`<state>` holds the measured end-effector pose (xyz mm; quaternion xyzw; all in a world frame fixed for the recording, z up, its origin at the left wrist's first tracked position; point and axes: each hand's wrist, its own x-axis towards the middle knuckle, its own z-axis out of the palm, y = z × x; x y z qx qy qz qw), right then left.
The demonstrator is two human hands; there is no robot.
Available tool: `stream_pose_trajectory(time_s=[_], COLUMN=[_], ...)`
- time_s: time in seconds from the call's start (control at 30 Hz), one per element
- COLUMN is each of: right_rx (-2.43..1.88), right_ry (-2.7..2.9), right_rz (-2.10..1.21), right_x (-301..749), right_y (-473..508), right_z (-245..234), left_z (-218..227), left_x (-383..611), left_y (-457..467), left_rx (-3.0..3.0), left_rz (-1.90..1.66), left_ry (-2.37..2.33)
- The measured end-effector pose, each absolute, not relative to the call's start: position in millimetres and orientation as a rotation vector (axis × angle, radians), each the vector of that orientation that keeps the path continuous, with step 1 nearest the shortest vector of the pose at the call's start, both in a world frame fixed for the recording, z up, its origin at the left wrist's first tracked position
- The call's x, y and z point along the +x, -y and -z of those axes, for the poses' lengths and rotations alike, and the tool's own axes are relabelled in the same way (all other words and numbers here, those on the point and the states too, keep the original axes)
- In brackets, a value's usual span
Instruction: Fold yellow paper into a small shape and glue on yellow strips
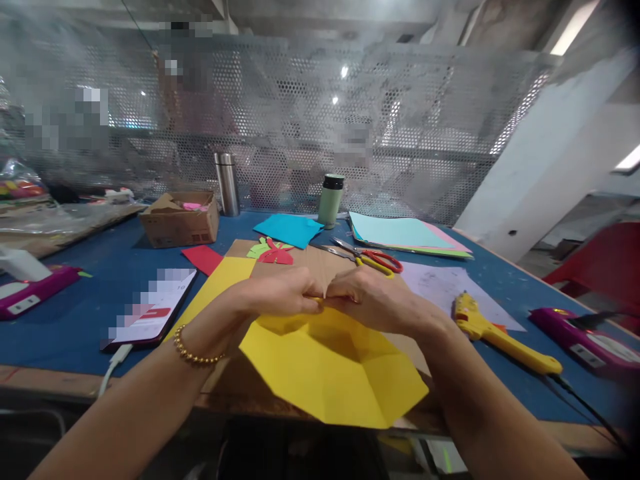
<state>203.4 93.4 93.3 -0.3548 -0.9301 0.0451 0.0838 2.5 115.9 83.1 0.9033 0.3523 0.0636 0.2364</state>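
A creased sheet of yellow paper (340,373) with an angular outline hangs toward me over the table's front edge. My left hand (280,291) pinches its far edge near the middle, and a gold bead bracelet circles that wrist. Right beside it, my right hand (370,297) grips the same edge, fingers curled in. The two hands nearly meet at the fingertips. Brown cardboard (313,270) lies beneath them. Just beyond are two pairs of scissors (373,259), one red-handled and one yellow-handled, and red and green paper cutouts (273,252).
A phone (155,307) on a cable and flat yellow paper (215,287) lie left. At right are a yellow glue gun (505,340) and a purple power strip (585,343). Behind stand a cardboard box (183,223), steel flask (229,187), green bottle (331,203) and coloured sheets (400,232).
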Motion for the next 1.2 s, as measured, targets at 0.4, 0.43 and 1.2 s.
stream_pose_trajectory(time_s=[0.4,0.43,1.2], right_rx=[-1.264,-1.294,-1.275], right_ry=[2.777,2.78,2.767], right_rz=[-0.263,-0.251,-0.224], right_x=[211.3,212.3,208.8], right_y=[-93.0,-92.7,-85.8], right_z=[-106.0,-106.5,-106.3], left_z=[-91.8,-91.5,-82.6], left_x=[-3.4,-3.4,1.2], left_y=[-117.8,-118.2,-118.1], left_rx=[2.384,2.39,2.441], left_rz=[-0.144,-0.146,-0.136], left_ry=[-0.957,-0.974,-0.933])
